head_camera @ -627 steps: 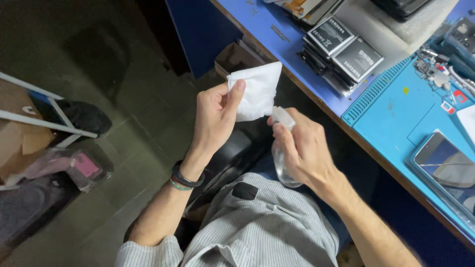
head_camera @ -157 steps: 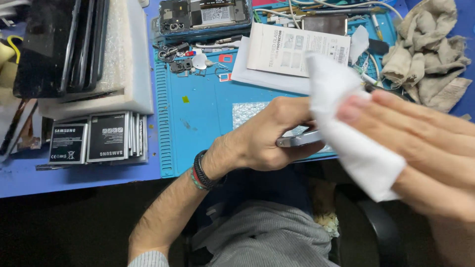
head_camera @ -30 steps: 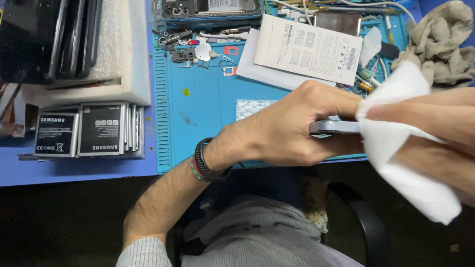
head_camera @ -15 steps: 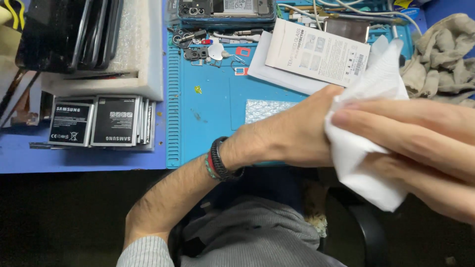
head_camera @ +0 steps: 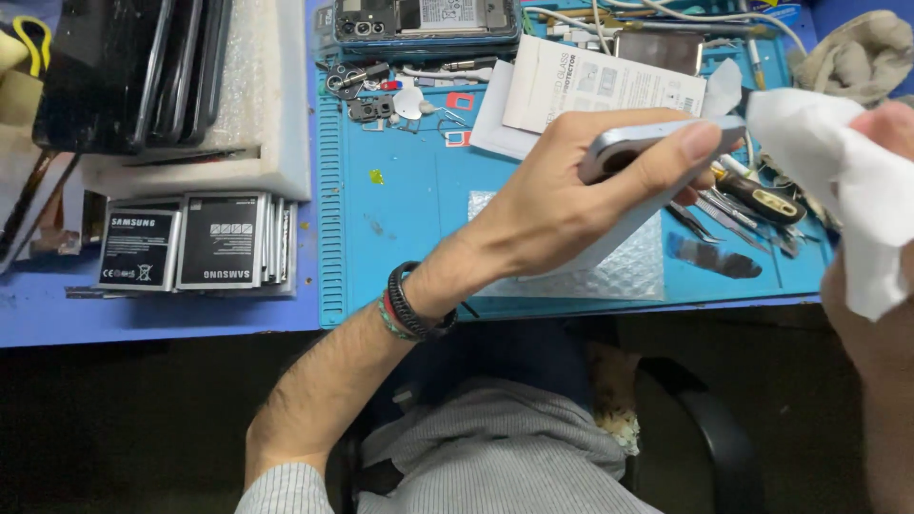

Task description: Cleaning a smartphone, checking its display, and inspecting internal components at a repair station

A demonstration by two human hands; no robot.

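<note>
**Hands hold phone and wipe apart above the blue mat**

Left hand (head_camera: 562, 205) grips a slim, pale phone (head_camera: 657, 143) by its edges, thumb along the upper rim and fingers curled beneath, so the smooth slab points toward the right hand (head_camera: 881, 286). That hand is closed on a crumpled white cloth (head_camera: 838, 190), soft and folded, whose near corner just meets the phone's far end. Half a second ago the cloth lay over the phone and hid it under the right fingers; now the cloth has drawn back to the right and most of the phone's length is bare. A dark beaded band (head_camera: 414, 305) circles the left wrist.

Below the left hand lies a sheet of clear bubble wrap (head_camera: 619, 271) on the ribbed blue mat (head_camera: 400, 228), which covers the desk (head_camera: 143, 314). Between the two hands, on the mat, rest thin metal tools and a screwdriver (head_camera: 762, 198) with a black and yellow handle. Beyond the left hand sits a flat white paper packet (head_camera: 571, 86) with small grey diagrams and a barcode at its corner. Left of the wrist stands a row of flat black batteries (head_camera: 190, 243) with white lettering, and past them a white foam block (head_camera: 257, 105) carrying dark glossy panels. Farthest off, an opened phone body (head_camera: 419, 19) lies at the mat's far edge, and a rumpled grey rag (head_camera: 847, 52) lies beyond the right hand.
</note>
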